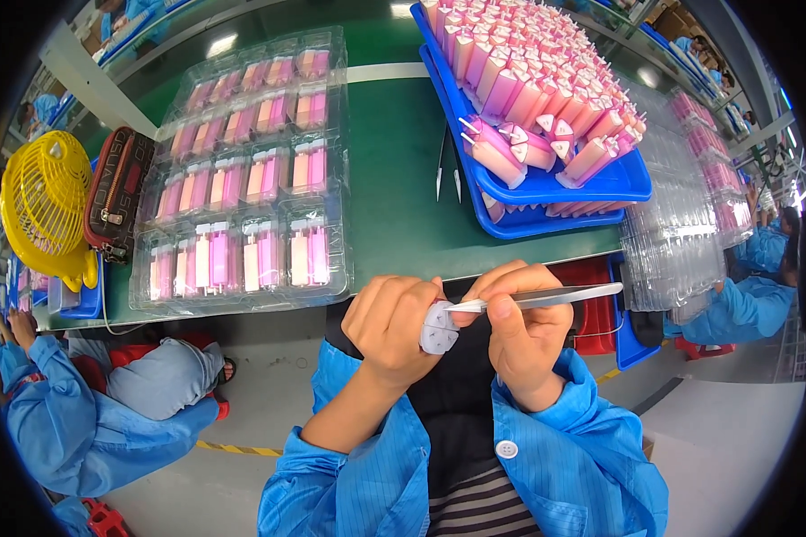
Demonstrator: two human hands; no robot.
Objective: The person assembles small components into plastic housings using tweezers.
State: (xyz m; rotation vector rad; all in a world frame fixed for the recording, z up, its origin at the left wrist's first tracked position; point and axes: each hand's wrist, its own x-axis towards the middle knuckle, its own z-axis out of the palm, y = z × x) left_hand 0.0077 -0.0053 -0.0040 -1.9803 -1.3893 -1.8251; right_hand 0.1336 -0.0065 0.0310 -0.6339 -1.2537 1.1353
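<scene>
Close in front of me, my left hand [388,324] is closed around a whitish rounded piece [438,331] with small dark marks on its face; the rest of it is hidden in my fingers. Pale metal tweezers [560,296] are pinched in my right hand [527,327], their tips pointing left and meeting the top of that piece. Both hands are just off the table's near edge. Beyond them, a blue tray [591,186] is heaped with pink-and-cream blocks [546,67] that have white ends and thin prongs.
Clear plastic trays [330,291] with similar blocks in rows lie on the green table [390,242] at left. Two slim pointed tools [440,172] lie mid-table. A yellow fan [49,201] and pouch [119,192] stand far left. Empty clear trays [676,237] are stacked right. Blue-sleeved people sit both sides.
</scene>
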